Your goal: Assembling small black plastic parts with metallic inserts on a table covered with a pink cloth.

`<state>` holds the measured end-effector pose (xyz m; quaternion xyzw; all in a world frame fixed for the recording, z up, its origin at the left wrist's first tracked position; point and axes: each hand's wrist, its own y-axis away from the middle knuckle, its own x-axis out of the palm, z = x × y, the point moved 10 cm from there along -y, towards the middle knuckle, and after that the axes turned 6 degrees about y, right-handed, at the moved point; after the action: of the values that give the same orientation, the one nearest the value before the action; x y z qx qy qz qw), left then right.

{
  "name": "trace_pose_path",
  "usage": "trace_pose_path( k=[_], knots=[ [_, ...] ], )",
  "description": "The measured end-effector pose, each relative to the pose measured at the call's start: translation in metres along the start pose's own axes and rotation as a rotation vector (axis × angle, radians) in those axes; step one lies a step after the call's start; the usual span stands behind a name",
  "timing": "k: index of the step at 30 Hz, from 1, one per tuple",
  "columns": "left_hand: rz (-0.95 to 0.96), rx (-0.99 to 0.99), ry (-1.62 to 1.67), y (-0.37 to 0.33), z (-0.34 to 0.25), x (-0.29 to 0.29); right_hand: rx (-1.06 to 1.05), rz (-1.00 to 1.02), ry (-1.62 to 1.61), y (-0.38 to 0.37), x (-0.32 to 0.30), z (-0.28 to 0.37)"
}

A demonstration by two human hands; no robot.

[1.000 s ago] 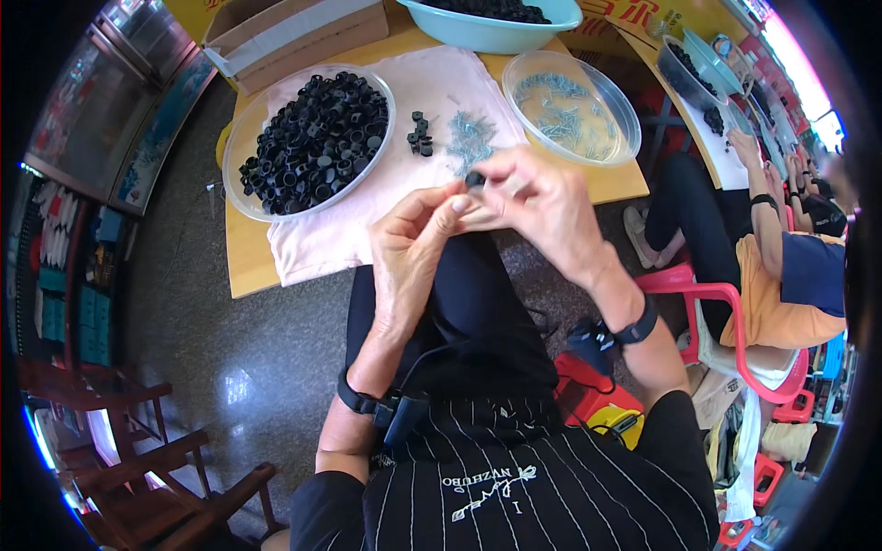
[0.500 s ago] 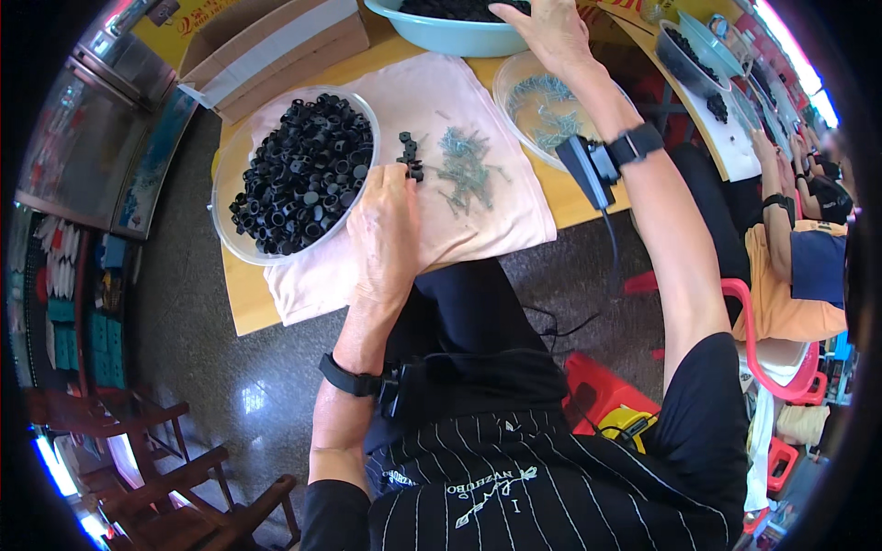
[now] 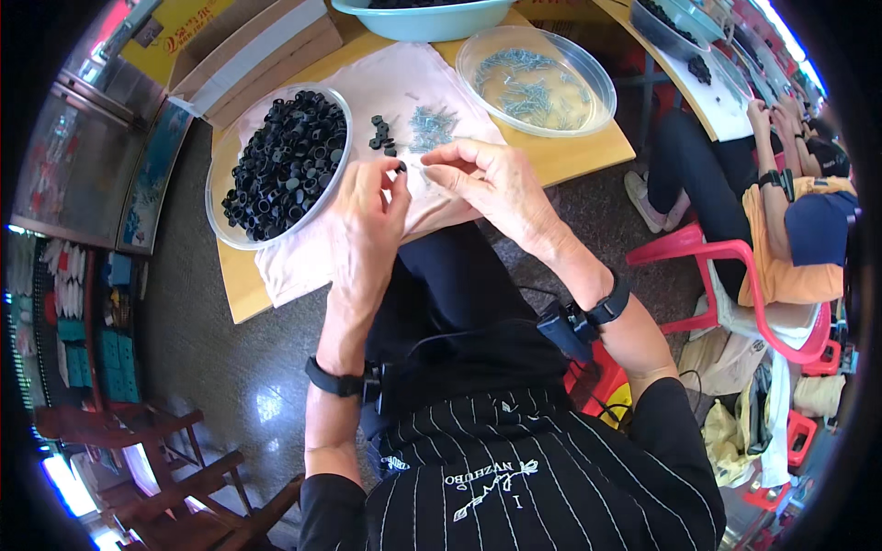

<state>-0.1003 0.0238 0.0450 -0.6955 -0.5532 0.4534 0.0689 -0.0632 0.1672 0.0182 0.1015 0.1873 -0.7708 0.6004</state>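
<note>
Polished grey stone flooring runs under a small wooden surface [image 3: 241, 294] with a pale yellow top, much of it draped in a pinkish cloth [image 3: 303, 262] that hangs over the near edge. On the cloth's left sits a round clear plastic dish [image 3: 217, 207] heaped with small black ring-shaped parts [image 3: 285, 161], matte and ribbed. To the right, a second clear dish [image 3: 602, 92] holds a scatter of thin silvery metal screws [image 3: 533, 87]. Between the dishes, loose on the cloth, lie a few black parts [image 3: 381, 136] and a little pile of screws [image 3: 432, 124]. A light blue basin [image 3: 423, 18] and cardboard boxes [image 3: 248, 50] stand at the far side. Dark wooden chairs [image 3: 156, 459] and red plastic seats [image 3: 735, 266] fill the room's edges.

Over the cloth's near edge, the left hand [image 3: 367, 216] pinches one small black part [image 3: 401, 167] between thumb and fingers. The right hand [image 3: 491, 184] has its fingers closed on something thin just beside it; what it is I cannot tell.
</note>
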Motion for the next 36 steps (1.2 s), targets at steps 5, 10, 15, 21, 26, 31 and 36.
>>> trace_pose_path(
  k=[5,10,15,21,26,31,36],
  knots=[
    [0.075,0.054,0.131,0.018,-0.030,0.006,0.138,0.166,-0.462,0.020,0.017,-0.018],
    [0.122,0.149,0.131,0.021,-0.034,0.017,0.176,0.164,-0.505,0.024,0.013,-0.029],
    [0.207,-0.081,0.271,0.011,-0.010,0.025,0.141,0.043,-0.160,0.018,-0.010,-0.024],
    [0.222,-0.054,0.151,-0.012,0.008,0.026,-0.259,-0.063,0.458,0.022,-0.014,0.009],
    [0.243,-0.041,0.069,-0.013,0.016,0.033,-0.300,-0.052,0.491,0.024,-0.010,0.017],
    [0.242,-0.091,0.079,-0.012,0.021,0.033,-0.143,-0.011,0.231,0.022,-0.018,-0.006],
    [0.179,-0.091,0.134,-0.008,0.022,0.024,0.128,-0.010,-0.369,0.027,-0.019,-0.034]
  ],
)
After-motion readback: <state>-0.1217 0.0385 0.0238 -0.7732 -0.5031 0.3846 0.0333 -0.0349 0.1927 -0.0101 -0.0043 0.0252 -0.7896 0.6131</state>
